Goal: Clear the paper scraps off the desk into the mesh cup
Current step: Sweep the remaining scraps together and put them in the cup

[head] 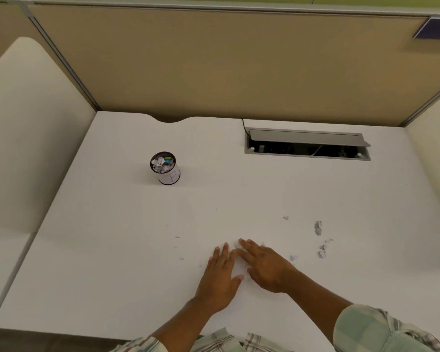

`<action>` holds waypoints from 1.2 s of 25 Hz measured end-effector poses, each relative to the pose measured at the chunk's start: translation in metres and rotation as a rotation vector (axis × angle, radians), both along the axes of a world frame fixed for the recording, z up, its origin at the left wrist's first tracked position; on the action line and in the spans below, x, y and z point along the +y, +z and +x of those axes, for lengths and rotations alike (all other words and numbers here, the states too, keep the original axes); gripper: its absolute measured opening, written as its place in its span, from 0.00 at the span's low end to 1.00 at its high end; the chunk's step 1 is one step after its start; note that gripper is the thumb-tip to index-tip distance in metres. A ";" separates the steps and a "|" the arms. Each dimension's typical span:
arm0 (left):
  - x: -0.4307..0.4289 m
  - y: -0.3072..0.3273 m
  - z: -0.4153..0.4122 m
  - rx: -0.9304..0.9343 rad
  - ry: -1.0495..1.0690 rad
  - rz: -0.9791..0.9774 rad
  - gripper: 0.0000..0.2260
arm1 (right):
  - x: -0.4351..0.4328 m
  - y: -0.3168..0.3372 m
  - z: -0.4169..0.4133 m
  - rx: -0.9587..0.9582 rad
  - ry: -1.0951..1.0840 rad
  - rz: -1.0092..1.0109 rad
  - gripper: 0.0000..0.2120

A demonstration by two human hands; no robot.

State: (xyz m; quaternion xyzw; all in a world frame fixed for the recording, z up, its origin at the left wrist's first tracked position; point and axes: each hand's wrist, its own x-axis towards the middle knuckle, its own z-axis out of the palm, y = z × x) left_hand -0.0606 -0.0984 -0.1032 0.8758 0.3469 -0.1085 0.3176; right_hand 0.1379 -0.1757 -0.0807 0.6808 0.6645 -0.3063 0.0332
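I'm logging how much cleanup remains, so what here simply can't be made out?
Head view only:
- Whether scraps lie under the left hand or right hand: the flat palms cover the desk.
- How full the mesh cup is: a paper label wraps its wall.
- Faint specks left of the hands: too small to tell scraps from marks.
- Cable tray contents: dark, shadowed.
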 end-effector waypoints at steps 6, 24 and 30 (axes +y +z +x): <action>0.070 0.017 -0.024 -0.076 0.367 0.086 0.27 | -0.034 0.021 0.100 -0.089 -0.594 0.111 0.29; -0.014 0.009 0.025 -0.018 0.293 -0.245 0.32 | -0.043 -0.009 -0.003 0.033 -0.547 -0.085 0.35; -0.002 0.022 0.014 -0.170 0.347 -0.244 0.27 | -0.034 0.001 -0.020 0.179 -0.524 -0.055 0.34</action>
